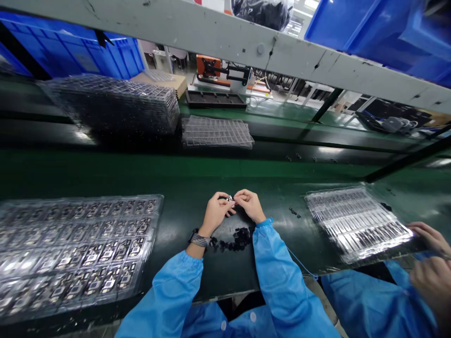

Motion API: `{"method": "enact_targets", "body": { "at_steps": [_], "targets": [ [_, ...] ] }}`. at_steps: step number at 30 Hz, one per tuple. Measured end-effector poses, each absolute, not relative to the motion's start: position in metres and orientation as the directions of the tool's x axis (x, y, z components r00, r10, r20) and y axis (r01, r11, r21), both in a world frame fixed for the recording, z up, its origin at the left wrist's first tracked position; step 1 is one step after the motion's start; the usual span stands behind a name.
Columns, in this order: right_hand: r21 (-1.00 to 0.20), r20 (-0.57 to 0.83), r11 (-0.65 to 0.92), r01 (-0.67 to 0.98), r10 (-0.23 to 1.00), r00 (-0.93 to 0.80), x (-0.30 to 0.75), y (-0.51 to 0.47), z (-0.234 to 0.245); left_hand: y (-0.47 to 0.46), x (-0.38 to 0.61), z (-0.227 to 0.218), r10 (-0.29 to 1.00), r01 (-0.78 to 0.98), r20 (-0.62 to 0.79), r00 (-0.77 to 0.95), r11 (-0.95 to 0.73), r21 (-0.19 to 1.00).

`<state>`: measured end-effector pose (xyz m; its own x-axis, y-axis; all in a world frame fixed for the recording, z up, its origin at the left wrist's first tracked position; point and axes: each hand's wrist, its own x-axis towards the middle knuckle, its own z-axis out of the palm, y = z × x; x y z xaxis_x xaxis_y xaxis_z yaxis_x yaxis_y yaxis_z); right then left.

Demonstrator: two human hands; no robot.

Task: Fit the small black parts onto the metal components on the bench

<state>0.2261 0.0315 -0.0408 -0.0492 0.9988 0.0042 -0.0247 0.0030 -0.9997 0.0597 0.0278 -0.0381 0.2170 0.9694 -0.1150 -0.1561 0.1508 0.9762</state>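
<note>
Over the dark green bench, my left hand point(215, 215) pinches a small circuit board point(230, 199) with silvery patches between thumb and fingers. My right hand point(249, 204) meets it from the other side, fingertips closed at the board's edge. Whether a further tiny part sits in those right fingertips is too small to tell. Just below my wrists lies a loose pile of small black parts point(241, 238). To the left, a clear plastic tray point(159, 206) carries rows of similar small circuit boards point(109, 251).
A co-worker's hands point(431, 244) are at the right, beside another clear tray point(347, 220) of slim parts. A few black bits point(294, 212) lie nearby. Stacked clear trays point(123, 103) and blue crates point(84, 54) stand behind; a grey shelf beam point(211, 28) crosses overhead.
</note>
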Motion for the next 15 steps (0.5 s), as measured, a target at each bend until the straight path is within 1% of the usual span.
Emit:
{"method": "enact_targets", "body": {
  "at_steps": [4,10,15],
  "targets": [
    [-0.999,0.009,0.007,-0.043,0.999,-0.042,0.2253,0.0321,-0.0417,0.0278,0.0592,-0.0386,0.963,-0.163,-0.122,0.241,0.164,0.973],
    [-0.999,0.006,0.005,-0.043,0.999,-0.033,0.2232,0.031,-0.0395,0.0288,0.0582,-0.0391,0.941,-0.221,-0.167,0.294,0.237,0.946],
    [-1.0,0.016,0.016,-0.02,0.999,-0.037,0.2245,0.0295,-0.0371,0.0292,0.0583,-0.0405,0.94,-0.256,-0.128,0.316,0.215,0.942]
  ]
}}
